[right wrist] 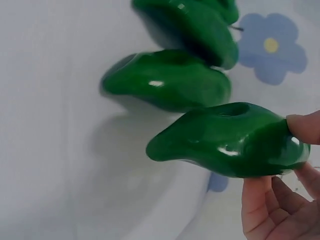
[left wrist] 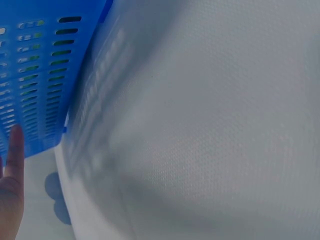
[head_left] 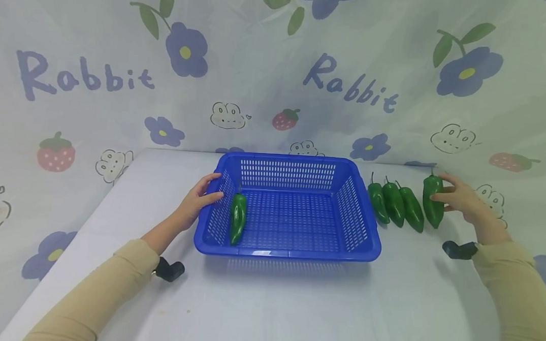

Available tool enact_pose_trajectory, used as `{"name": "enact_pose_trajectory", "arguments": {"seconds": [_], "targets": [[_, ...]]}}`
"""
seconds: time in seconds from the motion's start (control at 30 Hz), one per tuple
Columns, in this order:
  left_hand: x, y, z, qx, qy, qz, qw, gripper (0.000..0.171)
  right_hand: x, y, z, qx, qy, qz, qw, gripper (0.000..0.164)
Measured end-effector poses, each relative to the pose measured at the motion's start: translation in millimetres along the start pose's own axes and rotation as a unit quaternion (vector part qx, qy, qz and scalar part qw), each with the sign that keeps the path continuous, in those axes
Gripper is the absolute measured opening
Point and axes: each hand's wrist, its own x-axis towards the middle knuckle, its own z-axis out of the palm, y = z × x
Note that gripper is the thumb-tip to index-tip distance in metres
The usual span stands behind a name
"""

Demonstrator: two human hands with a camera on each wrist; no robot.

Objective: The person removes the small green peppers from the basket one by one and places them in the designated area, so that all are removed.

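A blue plastic basket [head_left: 287, 253] with slotted walls stands on the white table. My left hand [head_left: 199, 200] holds its left rim, thumb over the edge; in the left wrist view a finger [left wrist: 16, 150] lies against the outer wall. Inside, along the left wall, lies one green pepper [head_left: 238, 217]. Right of the basket, my right hand [head_left: 464, 198] grips another green pepper [right wrist: 230, 142] between thumb and fingers near its stem end, its tip pointing down toward me. Beside it, three more green peppers [head_left: 393, 204] lie in a row close to the basket's right side.
A white cloth [head_left: 258, 78] printed with flowers, strawberries and rabbits hangs behind the table. Bare white tabletop [head_left: 285, 313] stretches in front of the basket. A dark wrist device [head_left: 170, 270] sits at the left cuff and another [head_left: 459, 250] at the right.
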Motion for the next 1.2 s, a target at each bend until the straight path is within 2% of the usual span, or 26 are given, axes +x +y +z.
{"name": "enact_pose_trajectory", "arguments": {"seconds": [0.23, 0.7, 0.83, 1.2], "targets": [[-0.5, 1.2, 0.4, 0.004, 0.002, -0.001, 1.0, 0.06, 8.3, 7.4, 4.1, 0.001, 0.005, 0.003, 1.0, 0.081], [-1.5, -1.1, -0.5, 0.005, 0.004, -0.002, 1.0, 0.06, 15.5, 27.1, 14.3, 0.003, -0.053, 0.066, 0.996, 0.081], [-1.9, -1.2, -0.5, 0.005, 0.003, -0.002, 1.0, 0.06, 18.4, 30.1, 18.5, 0.006, -0.047, 0.075, 0.996, 0.079], [-1.4, -2.0, -1.3, 0.004, 0.002, -0.002, 1.0, 0.06, 19.5, 28.9, 23.5, 0.057, -0.029, 0.095, 0.993, 0.079]]}}
